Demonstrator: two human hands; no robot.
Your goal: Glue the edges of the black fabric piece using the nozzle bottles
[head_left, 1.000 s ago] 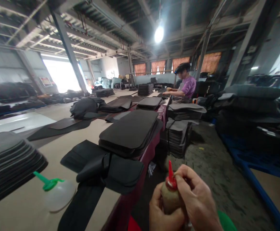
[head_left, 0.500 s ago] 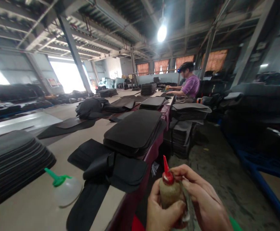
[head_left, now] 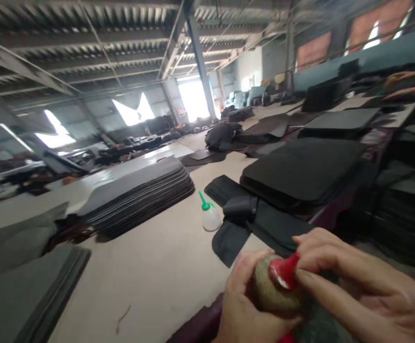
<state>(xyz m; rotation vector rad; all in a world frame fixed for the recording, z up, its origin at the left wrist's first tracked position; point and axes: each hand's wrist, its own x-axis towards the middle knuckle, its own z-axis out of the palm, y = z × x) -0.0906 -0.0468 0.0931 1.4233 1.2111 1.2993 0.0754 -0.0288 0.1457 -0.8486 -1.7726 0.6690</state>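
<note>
My left hand point(head_left: 245, 300) is wrapped round a stained, yellowish squeeze bottle point(head_left: 273, 293) held low at the right, over the table's near edge. The bottle leans, its red nozzle point(head_left: 282, 272) pointing right. Thumb and forefinger of my right hand point(head_left: 360, 281) are closed at the nozzle's tip. Whether something small is also pinched there is hidden. A white squeeze bottle with a green spout point(head_left: 211, 219) stands on the table, beyond my hands.
Black folded pieces point(head_left: 236, 205) lie beside a stack of dark rounded panels point(head_left: 307, 166). Another thick stack of sheets point(head_left: 139, 195) is at the left, with more dark sheets point(head_left: 32, 286) nearer. A co-worker's arms point(head_left: 414, 83) reach in at the far right.
The view has swung left, bringing more of the table in. The stained bottle has gone from upright to tilted right, and my right fingers have moved from beside its cap to the nozzle's tip.
</note>
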